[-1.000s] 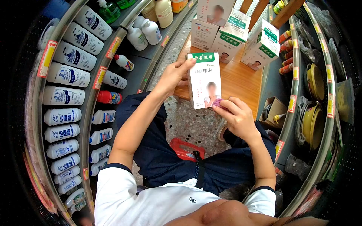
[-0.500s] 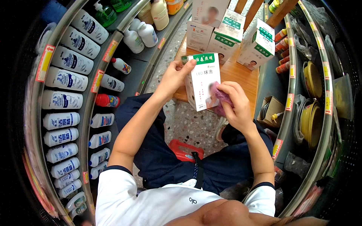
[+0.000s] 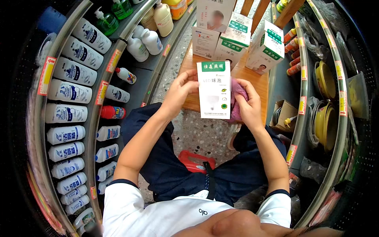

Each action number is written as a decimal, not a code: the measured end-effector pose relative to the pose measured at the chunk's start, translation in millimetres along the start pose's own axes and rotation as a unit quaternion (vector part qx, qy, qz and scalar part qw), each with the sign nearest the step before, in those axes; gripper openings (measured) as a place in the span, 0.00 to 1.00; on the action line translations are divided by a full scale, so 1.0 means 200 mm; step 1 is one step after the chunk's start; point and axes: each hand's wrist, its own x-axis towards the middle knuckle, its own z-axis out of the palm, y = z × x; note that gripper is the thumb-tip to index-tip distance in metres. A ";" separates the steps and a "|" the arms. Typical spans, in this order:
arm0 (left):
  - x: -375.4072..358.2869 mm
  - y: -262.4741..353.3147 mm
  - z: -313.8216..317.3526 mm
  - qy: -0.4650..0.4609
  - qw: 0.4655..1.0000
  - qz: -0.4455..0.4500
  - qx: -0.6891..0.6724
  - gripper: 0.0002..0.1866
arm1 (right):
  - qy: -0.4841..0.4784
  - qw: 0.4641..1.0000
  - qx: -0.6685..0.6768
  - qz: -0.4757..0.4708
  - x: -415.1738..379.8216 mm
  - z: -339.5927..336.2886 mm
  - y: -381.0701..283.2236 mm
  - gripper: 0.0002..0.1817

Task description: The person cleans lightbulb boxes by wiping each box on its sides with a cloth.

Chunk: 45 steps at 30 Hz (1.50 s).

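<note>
A white and green LED bulb box [image 3: 214, 93] is upright between my two hands, one printed side facing me. My left hand [image 3: 181, 91] grips its left edge, fingers curled behind and thumb at the side. My right hand [image 3: 248, 103] is closed on a purple cloth [image 3: 236, 110] pressed along the box's right side. Behind it, more bulb boxes of the same kind stand on a wooden chair seat [image 3: 188, 98]: a box marked 20W [image 3: 236, 29], another one at the right [image 3: 267, 47], and a stack at the left [image 3: 205, 41].
Shelves with white bottles [image 3: 69, 91] curve along the left. The right shelf holds yellow round pans [image 3: 325, 124], spray cans [image 3: 291, 45] and an open cardboard carton [image 3: 281, 115]. A red plastic object [image 3: 193, 160] lies on the speckled floor between my legs.
The box has been turned so a different side, with a bulb picture, faces me. My left hand has shifted down its left edge; my right hand with the cloth has moved to the right side.
</note>
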 end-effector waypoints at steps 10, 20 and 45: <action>-0.03 -0.09 -0.04 -0.052 0.996 0.049 0.049 0.37 | -0.037 0.972 0.202 0.113 0.00 -0.03 0.07 0.19; -0.06 -0.02 -0.06 -0.032 0.997 -0.011 0.064 0.44 | -0.071 0.922 0.349 0.150 0.03 -0.11 -0.02 0.20; -0.02 -0.11 -0.09 -0.050 0.997 -0.045 0.031 0.47 | -0.066 0.913 -0.272 -0.296 0.02 -0.01 -0.10 0.17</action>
